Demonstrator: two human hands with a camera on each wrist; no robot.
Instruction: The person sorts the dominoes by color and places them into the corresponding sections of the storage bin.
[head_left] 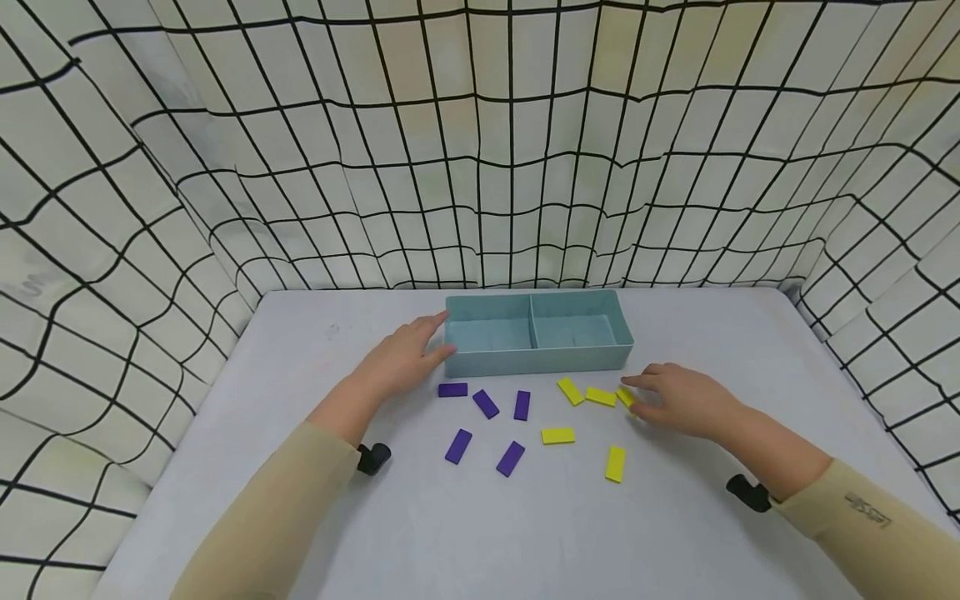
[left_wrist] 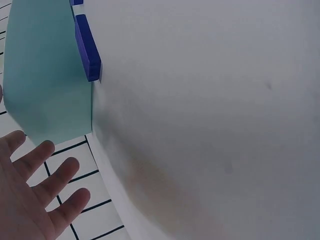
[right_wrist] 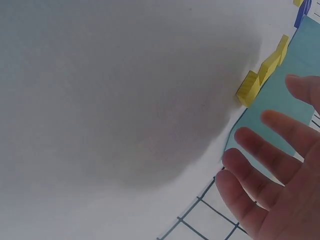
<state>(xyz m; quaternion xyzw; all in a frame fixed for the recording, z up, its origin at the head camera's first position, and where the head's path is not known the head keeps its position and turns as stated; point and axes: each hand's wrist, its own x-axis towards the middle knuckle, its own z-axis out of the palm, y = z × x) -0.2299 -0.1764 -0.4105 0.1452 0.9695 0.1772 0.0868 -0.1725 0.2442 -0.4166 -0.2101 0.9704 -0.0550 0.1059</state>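
A pale blue-green box (head_left: 540,362) with two compartments stands toward the back of the white table. At its left end is my left hand (head_left: 401,354), thumb and fingertips right at the end wall. My right hand (head_left: 682,400) hovers with spread fingers over a yellow block (head_left: 625,395), whose near part the hand partly hides in the head view. In the right wrist view the fingers (right_wrist: 267,150) are apart, and the yellow blocks (right_wrist: 248,89) lie beyond the thumb side. The left wrist view has the left fingers (left_wrist: 55,182) loosely spread beside the box end.
Several purple blocks (head_left: 486,404) lie scattered in front of the box's left half. More yellow blocks (head_left: 558,436) are spread before its right half. A white wall with a black grid (head_left: 510,167) rises behind the table (head_left: 480,533) and at both sides.
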